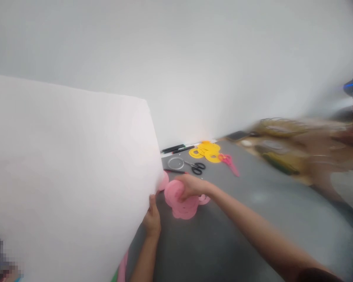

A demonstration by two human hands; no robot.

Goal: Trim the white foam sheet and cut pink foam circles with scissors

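A large white paper sheet stands up across the left side, hiding much of the table behind it. My left hand grips its right edge, thumb upward. Beside it, my right hand is closed on a bunch of pink paper cutouts with rounded edges, just above or on the grey table. Another pink rounded piece shows partly past the sheet's edge, close to my left hand.
Beyond my hands lie black-handled scissors, a clear ring, several dark pens, yellow paper cutouts and pink scissors. A pale wall rises behind. Blurred baskets and a person's arm are at right.
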